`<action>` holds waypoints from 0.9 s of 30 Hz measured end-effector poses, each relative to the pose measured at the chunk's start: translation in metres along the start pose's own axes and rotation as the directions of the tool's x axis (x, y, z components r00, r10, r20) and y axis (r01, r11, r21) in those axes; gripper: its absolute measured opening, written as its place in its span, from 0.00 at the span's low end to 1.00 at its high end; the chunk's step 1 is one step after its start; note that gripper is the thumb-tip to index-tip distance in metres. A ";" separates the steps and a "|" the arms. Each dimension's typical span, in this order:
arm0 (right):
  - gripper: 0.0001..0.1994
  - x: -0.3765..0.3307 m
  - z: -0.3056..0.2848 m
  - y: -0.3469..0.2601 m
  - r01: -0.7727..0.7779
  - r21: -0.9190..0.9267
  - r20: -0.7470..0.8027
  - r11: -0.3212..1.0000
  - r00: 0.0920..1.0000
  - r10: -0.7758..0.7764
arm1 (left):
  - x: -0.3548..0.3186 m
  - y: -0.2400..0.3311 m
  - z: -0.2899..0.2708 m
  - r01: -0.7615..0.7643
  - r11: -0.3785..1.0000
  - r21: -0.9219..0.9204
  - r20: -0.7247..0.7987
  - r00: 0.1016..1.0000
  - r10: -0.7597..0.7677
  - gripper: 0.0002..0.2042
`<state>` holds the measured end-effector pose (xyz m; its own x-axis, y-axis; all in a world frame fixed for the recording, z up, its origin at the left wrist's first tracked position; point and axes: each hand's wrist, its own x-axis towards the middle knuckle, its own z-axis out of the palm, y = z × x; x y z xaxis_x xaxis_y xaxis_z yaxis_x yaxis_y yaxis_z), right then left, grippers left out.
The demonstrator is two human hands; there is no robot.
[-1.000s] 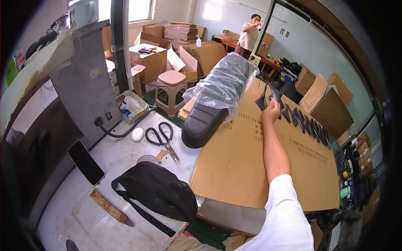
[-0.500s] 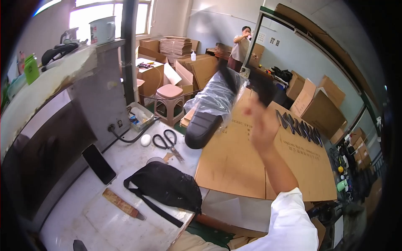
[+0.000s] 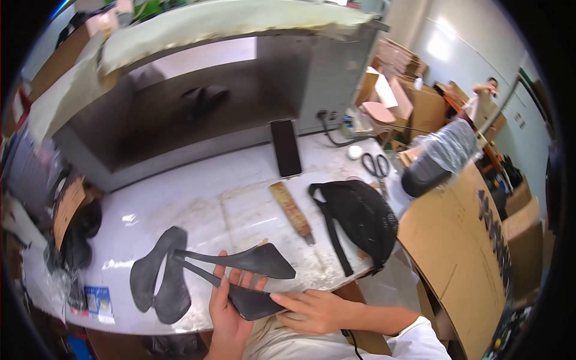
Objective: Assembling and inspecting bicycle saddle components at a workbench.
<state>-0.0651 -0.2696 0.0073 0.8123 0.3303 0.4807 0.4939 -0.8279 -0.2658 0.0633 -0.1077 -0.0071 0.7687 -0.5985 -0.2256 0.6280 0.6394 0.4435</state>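
Low in front, my left hand [image 3: 231,300] is palm up, with its thumb over a dark grey, flat, sole-shaped piece [image 3: 255,302]. The fingertips of my right hand [image 3: 315,311] press on the wide right end of that piece. Just above it, a second similar piece [image 3: 258,261] lies across the left fingers, its wide end to the right. Both narrow toward the left, where they meet or overlap two broad dark lobes [image 3: 149,276] over the white table [image 3: 198,207]. Whether the lobes are separate pieces I cannot tell.
Beyond my hands lie a taped-handle knife [image 3: 291,210], a black cloth item with a strap [image 3: 363,219], a phone [image 3: 285,147] and scissors [image 3: 377,167]. A grey metal box [image 3: 312,84] stands behind. Right: cardboard [image 3: 450,240] with several dark pieces; a person [image 3: 482,102] stands farther back.
The view has swung left toward the table. My right hand, earlier raised over the cardboard beside a blurred dark thing, is now low at the sole-shaped piece; my left hand has come into view.
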 end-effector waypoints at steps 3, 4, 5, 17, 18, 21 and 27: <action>0.12 -0.007 0.005 0.001 0.023 0.160 -0.128 0.987 0.992 -0.003 | -0.015 0.018 -0.006 -0.044 0.998 0.037 -0.043 0.998 0.046 0.24; 0.12 -0.006 0.006 0.010 0.103 0.175 -0.276 0.979 0.960 -0.052 | -0.020 0.024 -0.008 -0.047 0.994 0.099 -0.003 0.999 0.048 0.25; 0.12 -0.001 0.006 0.017 0.108 0.184 -0.274 0.977 0.960 -0.054 | -0.025 0.030 -0.009 -0.049 0.986 0.161 0.038 0.998 0.043 0.26; 0.08 0.025 -0.011 0.048 0.067 0.174 0.195 0.982 0.976 -0.101 | -0.050 0.038 0.002 0.295 0.858 0.421 -0.093 0.955 -0.283 0.24; 0.08 0.023 -0.014 0.047 0.096 0.144 0.208 0.985 0.970 -0.125 | -0.049 0.039 0.000 0.328 0.860 0.391 -0.101 0.944 -0.315 0.24; 0.07 0.010 -0.010 0.051 0.119 0.121 0.064 0.985 0.990 -0.128 | -0.048 0.034 -0.003 0.395 0.891 0.222 -0.106 0.918 -0.381 0.25; 0.06 -0.050 -0.013 0.041 -0.364 0.585 -0.230 0.725 0.783 0.578 | -0.048 0.034 -0.010 0.180 0.954 0.242 -0.102 0.982 -0.159 0.29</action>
<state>-0.0897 -0.3258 -0.0162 0.8500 -0.3243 0.4151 0.2442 -0.4556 -0.8560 0.0486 -0.0525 0.0105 0.6672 -0.6405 -0.3803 0.7076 0.3854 0.5922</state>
